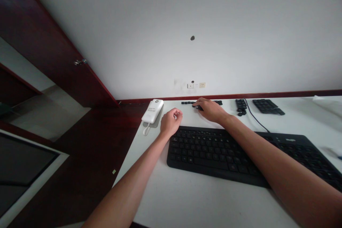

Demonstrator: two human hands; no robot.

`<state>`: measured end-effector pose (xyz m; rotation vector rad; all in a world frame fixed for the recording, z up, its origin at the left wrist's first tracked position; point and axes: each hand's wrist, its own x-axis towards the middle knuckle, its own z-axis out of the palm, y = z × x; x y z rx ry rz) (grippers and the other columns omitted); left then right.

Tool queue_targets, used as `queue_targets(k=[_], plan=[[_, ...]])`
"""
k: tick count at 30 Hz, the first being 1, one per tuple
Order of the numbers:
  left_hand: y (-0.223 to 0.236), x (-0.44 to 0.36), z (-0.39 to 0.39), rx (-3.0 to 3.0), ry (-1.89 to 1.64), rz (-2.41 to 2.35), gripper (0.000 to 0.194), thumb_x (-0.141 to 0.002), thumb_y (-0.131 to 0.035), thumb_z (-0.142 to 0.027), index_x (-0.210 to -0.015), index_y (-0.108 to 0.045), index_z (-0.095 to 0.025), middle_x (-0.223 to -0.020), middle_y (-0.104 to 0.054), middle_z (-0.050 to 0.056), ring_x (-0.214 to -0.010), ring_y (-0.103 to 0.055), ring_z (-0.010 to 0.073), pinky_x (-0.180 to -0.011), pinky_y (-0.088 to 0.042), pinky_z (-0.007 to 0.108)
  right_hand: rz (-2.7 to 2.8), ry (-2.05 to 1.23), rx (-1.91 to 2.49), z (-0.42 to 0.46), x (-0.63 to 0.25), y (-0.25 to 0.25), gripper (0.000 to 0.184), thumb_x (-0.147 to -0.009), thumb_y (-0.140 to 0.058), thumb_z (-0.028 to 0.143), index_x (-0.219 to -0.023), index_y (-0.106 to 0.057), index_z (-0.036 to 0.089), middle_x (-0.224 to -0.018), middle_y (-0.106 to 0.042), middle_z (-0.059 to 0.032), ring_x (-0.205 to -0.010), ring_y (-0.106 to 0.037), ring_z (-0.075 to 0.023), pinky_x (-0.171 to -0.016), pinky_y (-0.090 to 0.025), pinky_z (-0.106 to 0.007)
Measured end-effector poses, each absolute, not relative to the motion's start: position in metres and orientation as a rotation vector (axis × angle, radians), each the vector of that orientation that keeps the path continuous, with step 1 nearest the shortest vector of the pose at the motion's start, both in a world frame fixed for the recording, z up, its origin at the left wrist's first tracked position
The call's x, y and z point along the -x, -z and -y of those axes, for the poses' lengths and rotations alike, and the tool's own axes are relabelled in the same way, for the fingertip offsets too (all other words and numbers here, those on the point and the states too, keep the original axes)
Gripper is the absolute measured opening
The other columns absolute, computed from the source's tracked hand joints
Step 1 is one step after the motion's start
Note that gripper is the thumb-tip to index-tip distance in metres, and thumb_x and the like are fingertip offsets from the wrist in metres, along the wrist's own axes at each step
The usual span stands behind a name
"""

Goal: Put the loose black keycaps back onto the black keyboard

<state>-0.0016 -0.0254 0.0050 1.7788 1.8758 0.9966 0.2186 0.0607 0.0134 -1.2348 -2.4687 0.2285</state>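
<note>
A black keyboard (205, 151) lies across the white table, under my right forearm. Just past its top left corner, my left hand (170, 122) hovers or rests with its fingers curled in a loose closed shape; nothing shows in it. My right hand (212, 110) reaches over the keyboard to a row of loose black keycaps (186, 103) near the table's back edge. Its fingers are bent round a small dark object (199, 107), too small to name and partly hidden. More keycaps of that row (217, 102) show beyond the hand.
A white power bank (153, 111) with a short cable loop lies at the table's left edge. To the right are a keycap cluster (241, 106), a block of keycaps (268, 107) and the keyboard's cable (253, 115). The wall (149, 42) stands behind, with sockets (202, 85).
</note>
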Motion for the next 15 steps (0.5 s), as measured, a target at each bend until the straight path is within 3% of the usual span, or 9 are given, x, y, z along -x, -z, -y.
queue_targets(k=[10,15], plan=[[-0.002,0.002,0.024,-1.801,-1.028,-1.862,0.016,-0.089,-0.059,-0.024,-0.093,-0.074,-0.024,-0.083,-0.073,-0.001,-0.069,-0.058,0.0126,-0.065,-0.038,0.024,2.585,-0.203,1.307,-0.04,-0.211,-0.042,0.029,-0.094,-0.062,0.021,-0.115,-0.081,0.025,-0.121,-0.078,-0.0109,-0.108,-0.073,-0.0316,-0.086,-0.056,-0.038],[-0.001,0.002,0.023,-1.813,-1.027,-1.878,0.016,-0.09,-0.059,-0.026,-0.092,-0.075,-0.024,-0.082,-0.072,-0.001,-0.069,-0.059,0.0128,-0.065,-0.037,0.025,2.586,-0.237,1.237,-0.044,-0.212,-0.039,0.031,-0.096,-0.063,0.027,-0.124,-0.077,0.025,-0.131,-0.075,-0.0093,-0.114,-0.071,-0.0306,-0.09,-0.055,-0.038]])
